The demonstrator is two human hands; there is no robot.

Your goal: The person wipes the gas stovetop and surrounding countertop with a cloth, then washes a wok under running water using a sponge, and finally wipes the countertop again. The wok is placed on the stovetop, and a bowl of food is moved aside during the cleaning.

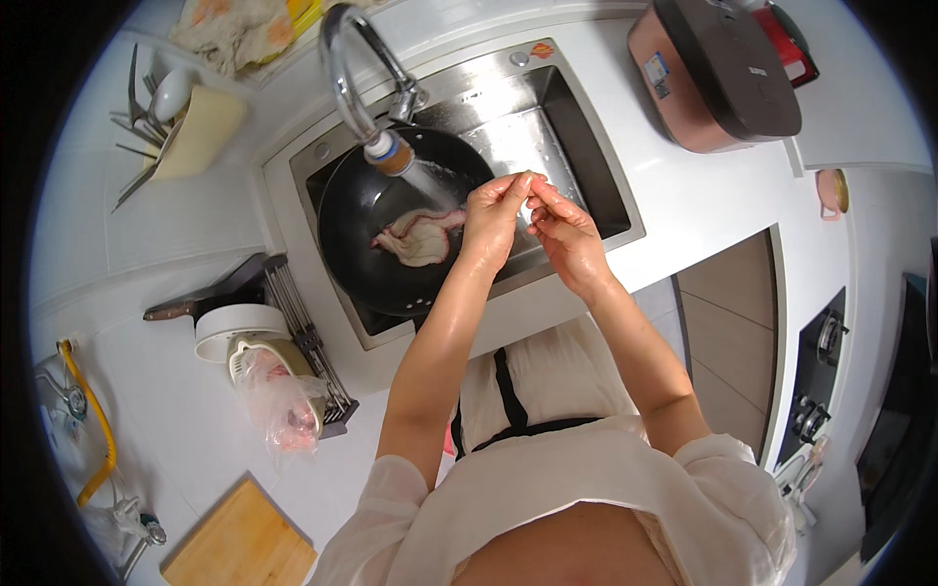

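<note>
My left hand (492, 220) and my right hand (571, 238), both wet, meet at the fingertips over the sink. Whether something small is pinched between them I cannot tell. Below and left of them a black wok (352, 260) sits in the stainless steel sink (619, 212). A flat piece of raw meat (419, 240), pale with reddish edges, lies in the wok, its right end close to my left wrist. From the chrome faucet (344, 80), water sprays down into the wok.
Left of the sink, a plastic bag of raw meat (282, 399) rests in a basket beside a white container (242, 326), a knife (170, 311) and a folding rack (311, 329). A wooden board (242, 538) lies nearer. A pink rice cooker (681, 95) stands right; gas burners (810, 419) lie beyond.
</note>
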